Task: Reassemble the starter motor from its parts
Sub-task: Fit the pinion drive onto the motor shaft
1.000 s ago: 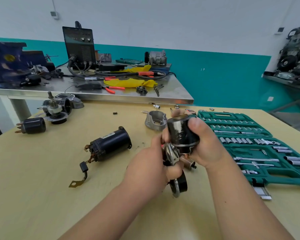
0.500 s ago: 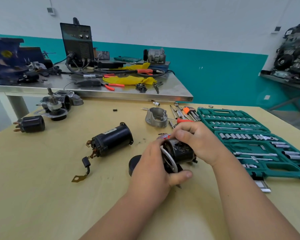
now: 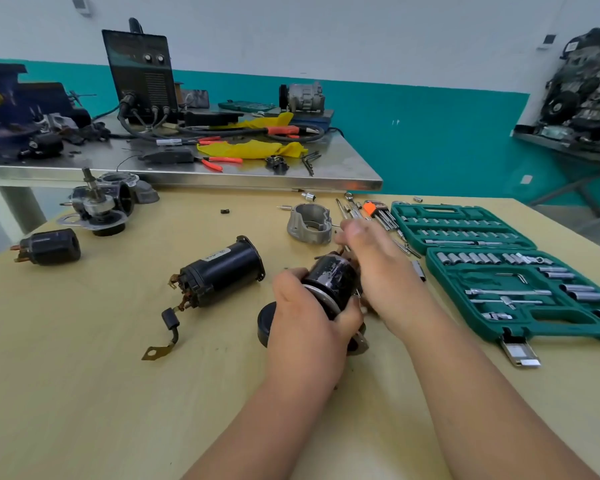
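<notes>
Mid-assembly, the left hand point(image 3: 305, 317) is clasping the black housing point(image 3: 329, 275) in curled fingers; the right hand point(image 3: 378, 268), fingers unreadably blurred, is likely needing 1 bolt next.

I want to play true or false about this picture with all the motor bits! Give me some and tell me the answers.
The left hand grips a scuffed black metal cylinder. True.
The green plastic socket case is closed. False: it lies open, with its sockets showing.
The black motor body with a white label lies on its side on the pale wooden table. True.
The yellow cloth lies on the wooden table. False: it is on the steel bench behind.
</notes>
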Demonstrator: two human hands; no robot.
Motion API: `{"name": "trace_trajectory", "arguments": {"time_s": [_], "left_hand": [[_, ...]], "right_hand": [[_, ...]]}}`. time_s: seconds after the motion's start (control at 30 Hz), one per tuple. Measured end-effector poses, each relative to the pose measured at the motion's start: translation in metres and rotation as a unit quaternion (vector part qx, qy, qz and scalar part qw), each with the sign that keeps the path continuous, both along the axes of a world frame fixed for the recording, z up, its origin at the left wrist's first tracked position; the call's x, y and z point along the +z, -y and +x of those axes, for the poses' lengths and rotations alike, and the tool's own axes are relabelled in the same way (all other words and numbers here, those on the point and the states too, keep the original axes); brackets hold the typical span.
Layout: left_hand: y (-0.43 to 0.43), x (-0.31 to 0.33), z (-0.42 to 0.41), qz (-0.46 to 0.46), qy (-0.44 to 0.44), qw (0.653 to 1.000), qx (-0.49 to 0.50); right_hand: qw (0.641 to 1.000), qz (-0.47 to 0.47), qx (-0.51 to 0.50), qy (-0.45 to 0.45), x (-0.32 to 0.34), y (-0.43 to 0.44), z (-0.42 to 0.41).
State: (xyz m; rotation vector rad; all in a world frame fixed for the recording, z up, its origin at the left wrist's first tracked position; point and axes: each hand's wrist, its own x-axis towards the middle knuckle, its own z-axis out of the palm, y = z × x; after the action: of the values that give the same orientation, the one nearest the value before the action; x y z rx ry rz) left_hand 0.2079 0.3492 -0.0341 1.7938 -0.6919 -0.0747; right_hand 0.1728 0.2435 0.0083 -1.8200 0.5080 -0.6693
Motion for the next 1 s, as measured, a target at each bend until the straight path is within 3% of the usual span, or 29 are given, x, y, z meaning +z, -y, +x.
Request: {"name": "trace_trajectory", "arguments": {"time_s": [0.13, 0.3, 0.43, 0.63, 1.0], "left_hand": [[0.001, 0.000, -0.008, 0.079, 0.111, 0.991, -0.014], [-0.009, 0.001, -0.013, 0.073, 0.217, 0.969, -0.093], [-0.022, -0.003, 0.004, -0.003, 0.157, 0.972, -0.173], [-0.009, -0.015, 0.003, -0.032, 0.122, 0.977, -0.174], [-0.008, -0.015, 0.010, -0.077, 0.098, 0.958, -0.259]], "right_hand": [[0.996, -0.039, 0.062, -0.044, -0.016, -0.011, -0.027], [0.995, 0.031, 0.074, 0.064, -0.022, -0.006, -0.042], [0.984, 0.092, 0.113, 0.103, -0.026, 0.001, -0.038], [0.959, 0.208, 0.091, 0.167, -0.029, 0.006, -0.025], [0.942, 0.247, 0.142, 0.178, -0.031, 0.001, -0.025]]}}
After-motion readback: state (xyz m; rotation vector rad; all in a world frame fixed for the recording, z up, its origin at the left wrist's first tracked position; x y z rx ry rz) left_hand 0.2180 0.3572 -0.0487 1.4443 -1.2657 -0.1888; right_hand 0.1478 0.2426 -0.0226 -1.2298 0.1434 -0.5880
